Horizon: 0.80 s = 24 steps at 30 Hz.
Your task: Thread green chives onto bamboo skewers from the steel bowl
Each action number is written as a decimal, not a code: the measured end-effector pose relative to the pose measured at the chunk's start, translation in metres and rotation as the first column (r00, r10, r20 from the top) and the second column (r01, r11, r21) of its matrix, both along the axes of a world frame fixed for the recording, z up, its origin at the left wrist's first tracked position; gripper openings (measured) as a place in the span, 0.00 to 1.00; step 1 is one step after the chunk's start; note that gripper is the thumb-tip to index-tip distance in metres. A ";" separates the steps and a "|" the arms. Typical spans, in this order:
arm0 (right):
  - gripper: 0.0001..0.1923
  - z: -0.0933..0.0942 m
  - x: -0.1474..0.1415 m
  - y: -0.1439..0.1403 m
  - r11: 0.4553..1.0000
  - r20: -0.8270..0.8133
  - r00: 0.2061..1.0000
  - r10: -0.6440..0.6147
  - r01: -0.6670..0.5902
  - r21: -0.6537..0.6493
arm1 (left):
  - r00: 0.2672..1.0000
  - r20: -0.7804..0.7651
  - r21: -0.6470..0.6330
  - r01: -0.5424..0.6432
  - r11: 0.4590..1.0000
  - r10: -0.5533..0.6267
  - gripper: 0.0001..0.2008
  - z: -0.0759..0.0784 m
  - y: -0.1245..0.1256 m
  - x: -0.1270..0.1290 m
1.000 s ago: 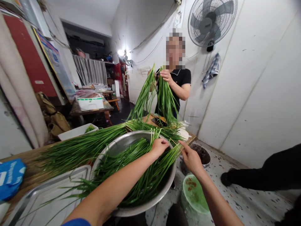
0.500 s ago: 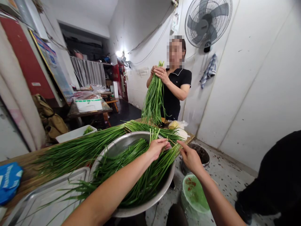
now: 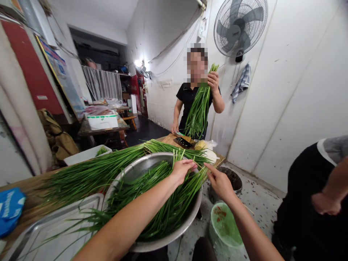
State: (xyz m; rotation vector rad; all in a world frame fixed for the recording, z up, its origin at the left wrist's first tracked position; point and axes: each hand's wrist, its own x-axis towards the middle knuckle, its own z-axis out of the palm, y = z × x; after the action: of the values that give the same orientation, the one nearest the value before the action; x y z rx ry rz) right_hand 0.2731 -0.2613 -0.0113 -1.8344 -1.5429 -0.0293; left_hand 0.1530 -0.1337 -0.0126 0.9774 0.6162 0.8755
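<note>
A wide metal basin [image 3: 156,247] in front of me holds many long green garlic chives [image 3: 163,204], their leaf tips hanging over its left rim. My left hand [image 3: 182,172] is closed round a bunch of chives above the basin, pale stem ends sticking up past the fingers. At the basin's right edge, my right hand [image 3: 219,182] pinches at the pale stem ends, thumb and forefinger together. A thin pale strand runs between both hands. Exactly what the right fingertips grip is partly hidden.
More chives [image 3: 100,170] lie along the wooden table. Across it, a person [image 3: 187,105] holds up a bunch, other hand at a dark cleaver [image 3: 182,142]. A tray [image 3: 54,224], a green-lined bucket [image 3: 227,226] and a dark bucket [image 3: 236,181] stand around. Another person [image 3: 312,203] is at right.
The person opposite has moved the bunch rightward into one hand and lowered the other hand to the cleaver. The person at right has come further into view. My hands have barely moved.
</note>
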 end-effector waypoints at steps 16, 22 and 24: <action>0.22 0.003 -0.005 0.000 1.000 0.026 0.999 -0.018 0.018 -0.002 | 0.996 -0.037 0.037 -0.079 0.996 0.080 0.09 0.004 -0.005 0.003; 0.22 0.000 -0.006 0.001 0.998 0.057 0.997 -0.056 0.057 -0.001 | 0.989 -0.078 0.083 -0.123 0.989 0.129 0.07 0.006 -0.009 0.005; 0.22 -0.001 -0.008 0.001 0.998 0.060 0.996 -0.067 0.068 -0.002 | 0.985 -0.106 0.115 -0.126 0.985 0.139 0.06 0.006 -0.012 0.005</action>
State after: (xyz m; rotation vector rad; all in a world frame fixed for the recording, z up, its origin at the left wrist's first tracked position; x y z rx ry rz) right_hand 0.2653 -0.2598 -0.0121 -1.9037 -1.5219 -0.1141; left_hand 0.1582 -0.1454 -0.0067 1.0992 0.7438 0.9841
